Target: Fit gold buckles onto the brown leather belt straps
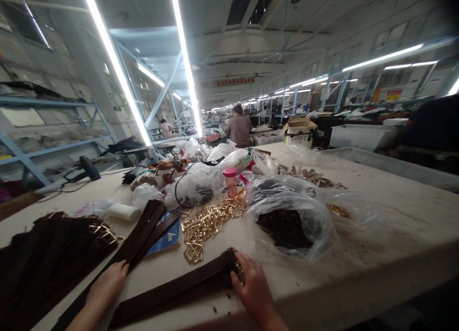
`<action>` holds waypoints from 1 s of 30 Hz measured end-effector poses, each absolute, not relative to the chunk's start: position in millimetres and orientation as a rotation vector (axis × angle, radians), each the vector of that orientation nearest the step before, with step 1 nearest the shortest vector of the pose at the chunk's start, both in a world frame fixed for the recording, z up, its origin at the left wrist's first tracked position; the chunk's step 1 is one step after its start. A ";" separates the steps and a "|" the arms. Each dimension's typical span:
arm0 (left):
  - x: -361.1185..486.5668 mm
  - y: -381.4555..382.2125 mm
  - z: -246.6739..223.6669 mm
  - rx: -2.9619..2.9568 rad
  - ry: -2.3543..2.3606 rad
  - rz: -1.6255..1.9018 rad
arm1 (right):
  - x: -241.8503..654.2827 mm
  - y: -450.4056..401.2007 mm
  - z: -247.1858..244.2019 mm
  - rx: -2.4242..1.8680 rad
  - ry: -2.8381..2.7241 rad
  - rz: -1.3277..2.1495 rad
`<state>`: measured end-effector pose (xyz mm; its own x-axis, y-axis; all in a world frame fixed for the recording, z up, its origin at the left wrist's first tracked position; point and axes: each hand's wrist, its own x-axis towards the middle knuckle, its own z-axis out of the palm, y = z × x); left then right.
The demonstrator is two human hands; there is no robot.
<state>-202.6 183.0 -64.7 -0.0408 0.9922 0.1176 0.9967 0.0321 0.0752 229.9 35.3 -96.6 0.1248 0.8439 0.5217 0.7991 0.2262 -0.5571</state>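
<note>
My left hand is closed at the edge of a long dark brown strap, one of a few lying slantwise over a blue sheet. My right hand pinches the end of another dark brown strap, which lies across the table front. Something metallic shows faintly between those fingers, too small to make out. Beyond the hands spreads a heap of gold-coloured metal buckles. To the left is a thick pile of dark brown straps, with gold buckles at their ends.
An opened clear plastic bag holds small dark brown pieces. Behind the buckles stand a pink-lidded jar and more plastic bags. A white roll and a dark heat-gun-like tool lie left. A person sits farther back.
</note>
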 end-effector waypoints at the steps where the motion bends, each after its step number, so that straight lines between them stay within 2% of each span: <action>1: -204.4 186.5 -59.9 -2.191 -2.258 -0.191 | 230.8 35.0 -96.0 -1.554 -1.650 0.081; 7: -193.1 183.4 -28.3 -2.132 -2.357 -0.102 | 238.2 31.9 -89.9 -1.501 -1.580 0.154; 15: -102.7 132.9 9.6 -2.265 -2.308 -0.595 | 248.3 28.6 -89.2 -1.393 -1.466 0.237; 19: -54.3 113.6 19.3 -2.349 -2.469 -1.164 | 253.4 27.0 -87.4 -1.342 -1.387 0.306; 21: -32.1 100.8 26.8 -2.284 -2.645 -1.513 | 255.3 25.7 -86.9 -1.334 -1.353 0.357; 24: -6.9 78.9 39.7 -2.162 -3.019 -1.853 | 257.0 24.0 -87.7 -1.317 -1.332 0.414; 27: 6.1 62.9 48.5 -1.809 -3.311 -2.214 | 258.1 22.5 -89.0 -1.301 -1.329 0.450; 30: 10.9 58.0 51.0 -1.513 -3.369 -2.706 | 259.7 20.8 -89.1 -1.279 -1.310 0.478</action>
<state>10.9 58.0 51.0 -0.0097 0.8614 -0.5078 -0.3100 0.4803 0.8205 259.7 20.8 -89.1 0.2851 0.8557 0.4319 0.3761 0.3145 -0.8716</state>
